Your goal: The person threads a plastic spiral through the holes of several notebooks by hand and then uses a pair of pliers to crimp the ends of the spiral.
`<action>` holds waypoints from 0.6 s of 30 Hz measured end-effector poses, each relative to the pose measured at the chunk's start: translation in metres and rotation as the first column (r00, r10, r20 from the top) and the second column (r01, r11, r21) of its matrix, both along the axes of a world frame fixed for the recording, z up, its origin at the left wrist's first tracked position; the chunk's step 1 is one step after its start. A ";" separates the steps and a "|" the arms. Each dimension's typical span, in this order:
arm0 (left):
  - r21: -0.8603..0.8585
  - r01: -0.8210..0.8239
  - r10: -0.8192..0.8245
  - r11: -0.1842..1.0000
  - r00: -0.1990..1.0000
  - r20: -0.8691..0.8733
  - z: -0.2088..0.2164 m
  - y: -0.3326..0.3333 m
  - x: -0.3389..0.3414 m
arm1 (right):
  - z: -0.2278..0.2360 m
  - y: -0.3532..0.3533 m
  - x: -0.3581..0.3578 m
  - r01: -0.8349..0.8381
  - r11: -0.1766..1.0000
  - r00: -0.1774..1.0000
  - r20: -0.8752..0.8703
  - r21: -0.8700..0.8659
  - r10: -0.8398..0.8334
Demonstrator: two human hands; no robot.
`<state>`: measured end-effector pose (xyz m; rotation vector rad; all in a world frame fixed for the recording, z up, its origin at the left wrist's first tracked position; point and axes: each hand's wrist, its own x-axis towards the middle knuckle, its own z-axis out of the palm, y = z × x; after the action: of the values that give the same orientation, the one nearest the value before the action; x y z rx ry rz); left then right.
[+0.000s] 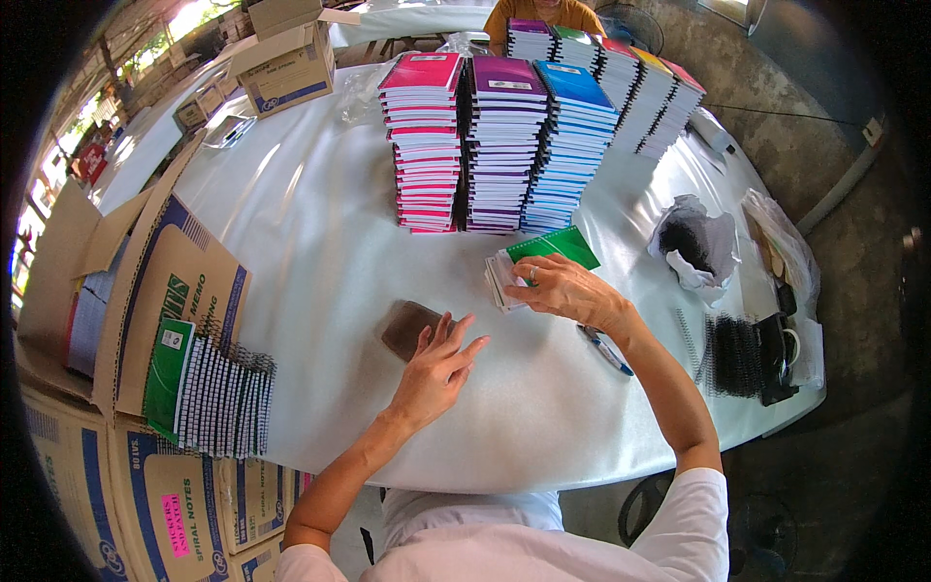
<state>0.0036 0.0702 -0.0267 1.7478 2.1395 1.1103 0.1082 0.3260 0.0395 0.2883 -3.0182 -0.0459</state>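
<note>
My left hand [441, 373] is open, its fingers spread above the white-covered table. Just beyond its fingertips lies a flat brown rectangular pad [411, 331]. My right hand [572, 291] has bent, closed fingers over a small stack of white slips [497, 283]; what the fingertips pinch is hidden. A green notebook [567, 248] lies against that stack, partly under the hand. Beside my right wrist rests a blue and white pen [608, 351].
Tall stacks of pink [424, 145], purple [504, 145] and blue notebooks [572, 145] stand ahead. Green spiral notebooks [218, 393] lean by a carton [184, 281] at left. Right are a crumpled paper bundle [696, 247] and black wire spirals [732, 354]. Another person [548, 14] sits opposite.
</note>
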 end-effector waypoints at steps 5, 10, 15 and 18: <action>0.008 0.017 -0.018 1.000 0.999 0.049 0.000 0.003 -0.001 | 0.002 0.002 0.000 -0.016 0.998 1.000 -0.006 -0.057 0.016; 0.007 0.041 -0.041 0.999 0.995 0.088 0.002 0.012 -0.001 | 0.004 0.011 0.002 -0.045 0.986 0.998 -0.049 -0.161 0.038; 0.024 0.028 -0.031 0.999 0.987 0.158 0.000 0.030 -0.001 | 0.002 0.011 0.000 -0.072 0.974 0.994 -0.101 -0.214 0.051; 0.064 0.063 -0.088 0.996 0.816 0.572 0.012 0.048 -0.002 | 0.004 0.009 0.003 -0.066 0.979 0.994 -0.100 -0.195 0.047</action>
<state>0.0014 0.1180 -0.0142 1.2652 1.6662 1.4410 0.1109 0.3346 0.0437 0.3421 -2.8886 0.2375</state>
